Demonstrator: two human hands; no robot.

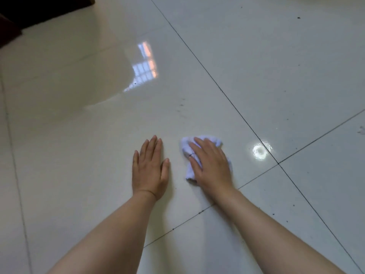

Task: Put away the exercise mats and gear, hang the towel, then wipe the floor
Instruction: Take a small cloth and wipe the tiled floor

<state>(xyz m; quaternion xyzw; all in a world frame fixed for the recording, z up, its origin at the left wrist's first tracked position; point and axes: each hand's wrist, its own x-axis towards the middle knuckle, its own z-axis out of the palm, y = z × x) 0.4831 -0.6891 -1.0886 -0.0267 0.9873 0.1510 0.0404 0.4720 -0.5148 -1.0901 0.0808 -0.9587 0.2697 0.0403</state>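
A small white cloth (186,148) lies crumpled on the glossy pale tile floor (79,155). My right hand (211,167) presses flat on top of the cloth with straight fingers, covering most of it. My left hand (151,169) rests flat on the bare tile just left of the cloth, palm down, fingers straight and together. Both forearms reach in from the bottom of the view.
Dark grout lines (233,101) cross the floor diagonally and meet at the right of my hands. Small dark specks and smudges (181,105) dot the tiles. A dark piece of furniture (29,10) fills the top left corner. A window reflection (146,66) glares on the tile.
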